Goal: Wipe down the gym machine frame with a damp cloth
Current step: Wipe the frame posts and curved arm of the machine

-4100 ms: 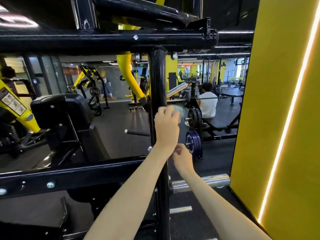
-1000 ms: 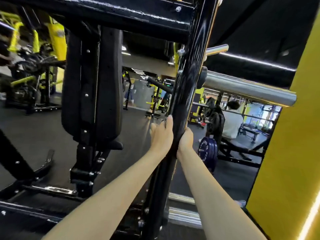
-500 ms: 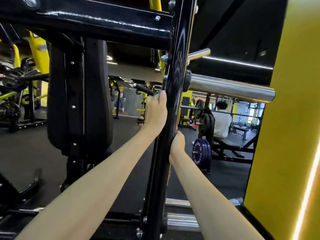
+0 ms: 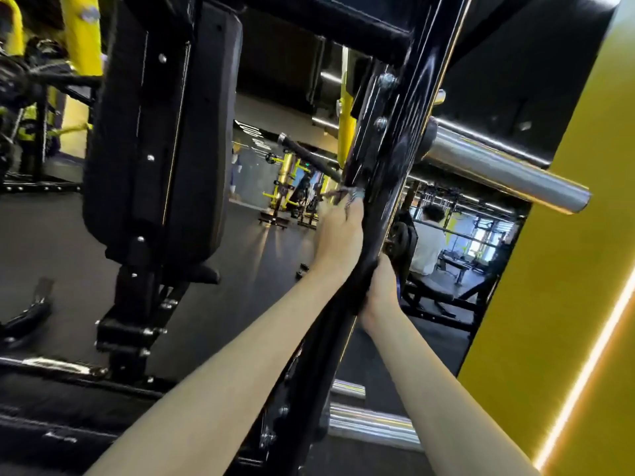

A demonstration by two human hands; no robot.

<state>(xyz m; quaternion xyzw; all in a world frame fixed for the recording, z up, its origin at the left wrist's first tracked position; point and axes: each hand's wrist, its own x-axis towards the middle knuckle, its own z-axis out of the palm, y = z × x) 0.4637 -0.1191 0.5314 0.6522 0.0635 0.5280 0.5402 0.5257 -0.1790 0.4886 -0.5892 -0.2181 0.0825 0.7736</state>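
The black upright post of the gym machine frame runs diagonally up the middle of the view. My left hand presses against the post's left side, and a small grey edge of the cloth shows at its fingertips. My right hand grips the same post from the right, just below the left hand. Most of the cloth is hidden between my left hand and the post.
A chrome weight peg sticks out right from the post above my hands, with another chrome peg low down. A black padded seat back hangs left. A yellow wall stands close on the right. A person sits beyond.
Over the last second my left hand slid up the post, away from my right hand, which stayed gripping lower down. The view has tilted and moved closer to the post.
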